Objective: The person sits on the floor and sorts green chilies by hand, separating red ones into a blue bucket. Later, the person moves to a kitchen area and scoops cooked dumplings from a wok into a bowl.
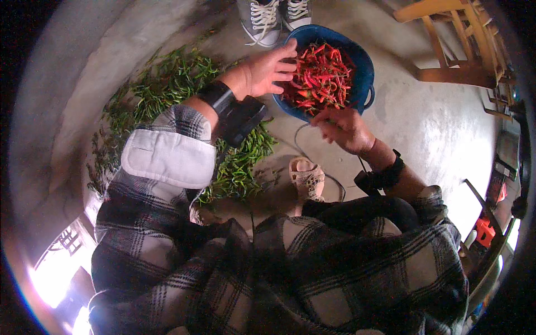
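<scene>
A blue plastic tub (367,63) with a side handle stands on the floor before me, heaped with red chili peppers (324,79), some with green stems. At its left rim is my left hand (272,69), fingers spread, with nothing seen in it. The fingertips overlap the rim and the edge of the heap; contact is unclear. My right hand (347,129) hovers at the tub's near rim, blurred, its fingers bent. Whether something small sits between those fingers cannot be made out. Green chili peppers (240,165) lie spread on the floor beneath and beyond my left forearm.
Another person's laced sneakers (266,21) are just behind the tub. A wooden chair (456,75) occupies the upper right. A cable (298,136) runs along the concrete floor (414,121) near my sandaled foot (307,176). A wall (54,104) rises at left.
</scene>
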Demonstrator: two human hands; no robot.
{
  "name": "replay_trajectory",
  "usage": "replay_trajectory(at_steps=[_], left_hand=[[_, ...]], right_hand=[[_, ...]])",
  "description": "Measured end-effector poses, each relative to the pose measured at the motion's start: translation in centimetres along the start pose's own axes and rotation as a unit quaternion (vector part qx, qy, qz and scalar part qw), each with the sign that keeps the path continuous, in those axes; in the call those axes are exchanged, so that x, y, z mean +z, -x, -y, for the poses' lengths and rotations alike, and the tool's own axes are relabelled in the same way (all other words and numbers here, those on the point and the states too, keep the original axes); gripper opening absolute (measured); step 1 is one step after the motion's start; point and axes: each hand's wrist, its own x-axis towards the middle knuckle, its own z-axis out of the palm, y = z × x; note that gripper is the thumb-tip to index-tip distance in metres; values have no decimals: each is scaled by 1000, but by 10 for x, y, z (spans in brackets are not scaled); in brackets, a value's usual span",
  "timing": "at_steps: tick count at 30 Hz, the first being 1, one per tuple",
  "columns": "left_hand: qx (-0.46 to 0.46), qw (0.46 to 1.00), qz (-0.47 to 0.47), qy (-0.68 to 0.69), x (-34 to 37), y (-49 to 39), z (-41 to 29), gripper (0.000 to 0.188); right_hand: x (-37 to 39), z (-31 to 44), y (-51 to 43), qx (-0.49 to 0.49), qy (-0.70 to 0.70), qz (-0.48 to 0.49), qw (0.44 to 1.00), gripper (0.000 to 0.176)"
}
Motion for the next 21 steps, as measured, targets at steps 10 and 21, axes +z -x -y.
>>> replay_trajectory(at_steps=[10,21], left_hand=[[122,985,14,118,-77,44,10,44],[146,980,-85,103,-75,65,51,21]], right_hand=[[30,-1,-51,-172,192,-8,966,30],[-55,-33,-92,-2,350,-229,908,31]])
